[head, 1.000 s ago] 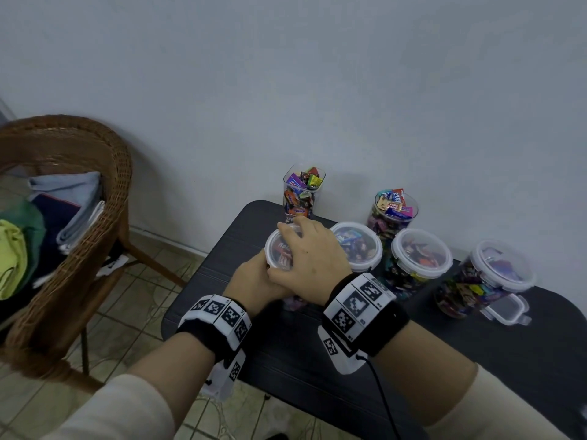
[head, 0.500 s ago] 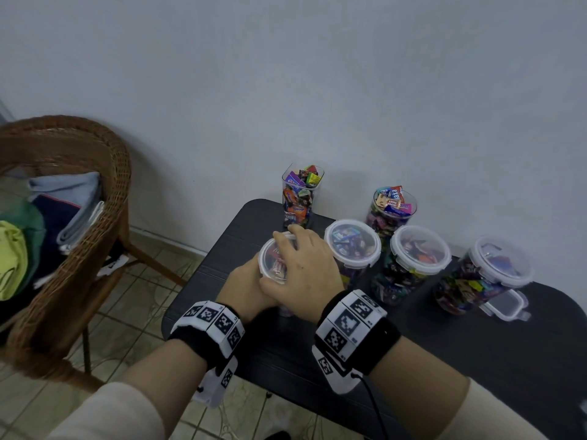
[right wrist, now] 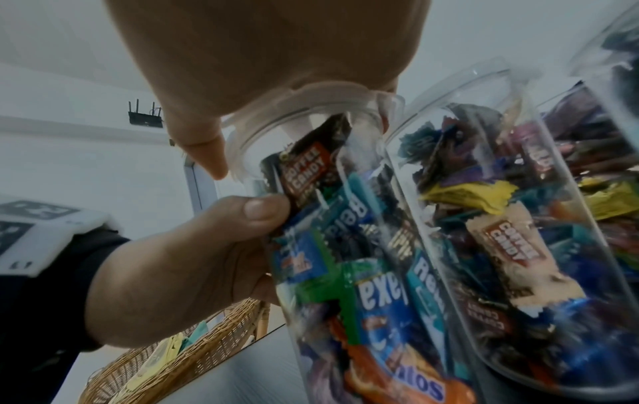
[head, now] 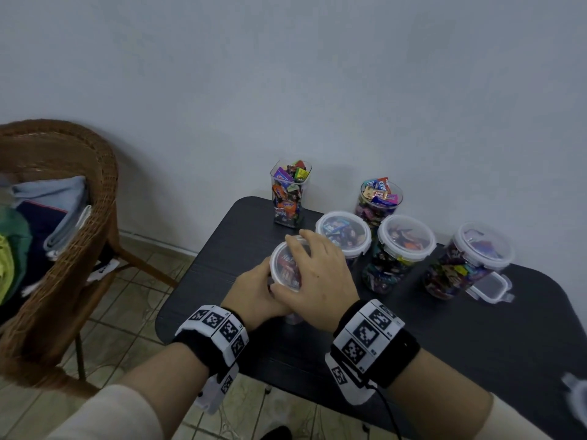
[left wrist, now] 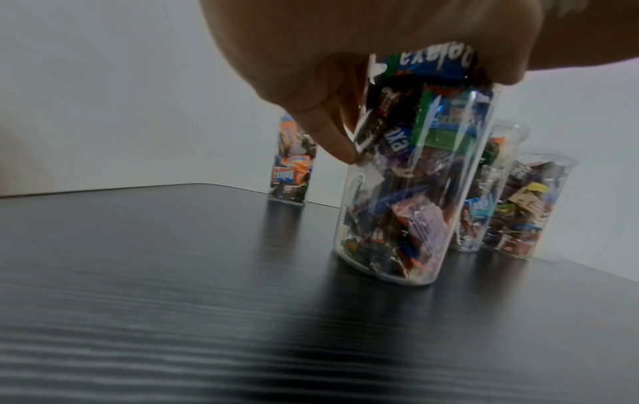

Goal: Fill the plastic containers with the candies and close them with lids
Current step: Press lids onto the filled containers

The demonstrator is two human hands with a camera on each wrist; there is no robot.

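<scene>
The left hand (head: 254,290) grips the candy-filled clear container (left wrist: 411,175) below the right hand (head: 317,274), whose fingers clasp its lid (head: 284,268); likely rigid, slick, fairly heavy, best held mid-wall.

I see clear, glossy plastic in the container (head: 287,274) under my hands, its wall catching bright streaks of light, and its lid (right wrist: 297,109) is a milkier, translucent plastic. The candies (right wrist: 377,295) inside wear shiny, crinkled wrappers with serrated ends. The tabletop (left wrist: 173,300) looks like black wood-grain laminate, finely ridged, with a soft sheen. My wristbands (head: 374,341) look like matt black cloth with printed white panels. The chair (head: 63,249) beside is rough woven wicker.
</scene>
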